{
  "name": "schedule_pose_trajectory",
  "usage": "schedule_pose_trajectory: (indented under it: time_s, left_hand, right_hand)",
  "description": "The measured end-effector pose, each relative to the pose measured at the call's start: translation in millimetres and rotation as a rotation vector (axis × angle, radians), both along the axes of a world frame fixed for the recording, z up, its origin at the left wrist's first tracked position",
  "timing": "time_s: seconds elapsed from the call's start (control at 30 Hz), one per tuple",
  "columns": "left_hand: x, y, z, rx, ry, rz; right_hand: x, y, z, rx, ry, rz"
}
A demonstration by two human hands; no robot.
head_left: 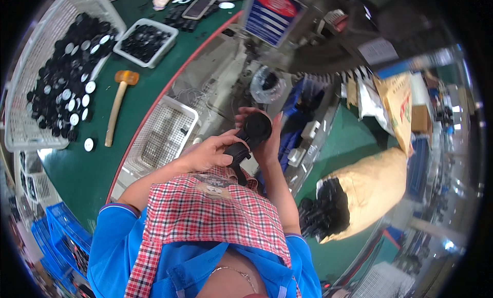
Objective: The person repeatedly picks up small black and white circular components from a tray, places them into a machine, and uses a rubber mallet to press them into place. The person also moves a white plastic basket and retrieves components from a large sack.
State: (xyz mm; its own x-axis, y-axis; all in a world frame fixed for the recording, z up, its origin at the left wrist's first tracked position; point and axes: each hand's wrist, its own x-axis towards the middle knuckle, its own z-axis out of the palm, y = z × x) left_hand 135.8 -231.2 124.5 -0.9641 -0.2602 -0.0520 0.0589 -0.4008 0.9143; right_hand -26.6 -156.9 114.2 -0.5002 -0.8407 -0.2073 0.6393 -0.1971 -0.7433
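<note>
Black part (257, 127) held; mallet (118, 109) left, open paper sack (374, 187) right.

Orange-headed mallet (119, 104) on green table (146, 90) | phone (199, 8) toward its far end | blue-and-red sign (270, 19) | brown carton (421, 118)

Print stands on a blue sign (272, 19) with a red oval and white lines, on a pale label (378, 50) on a dark panel (423, 25), in red on a tan sack (396, 100), and, too small to read, on the red-checked apron (210, 208).
</note>
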Motion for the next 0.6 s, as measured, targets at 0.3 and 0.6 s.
schedule_pose_trajectory:
  time_s: [0.3, 0.6]
  left_hand:
    - [95.0, -57.7, 23.5, -0.598, -0.118, 0.363]
    - [106.3, -104.8, 22.3, -0.958, -0.153, 0.991]
  right_hand:
    - [62.6, -89.2, 8.5, -0.012, 0.048, 0.326]
    - [124.8, -169.4, 3.9, 0.009, 0.382, 0.376]
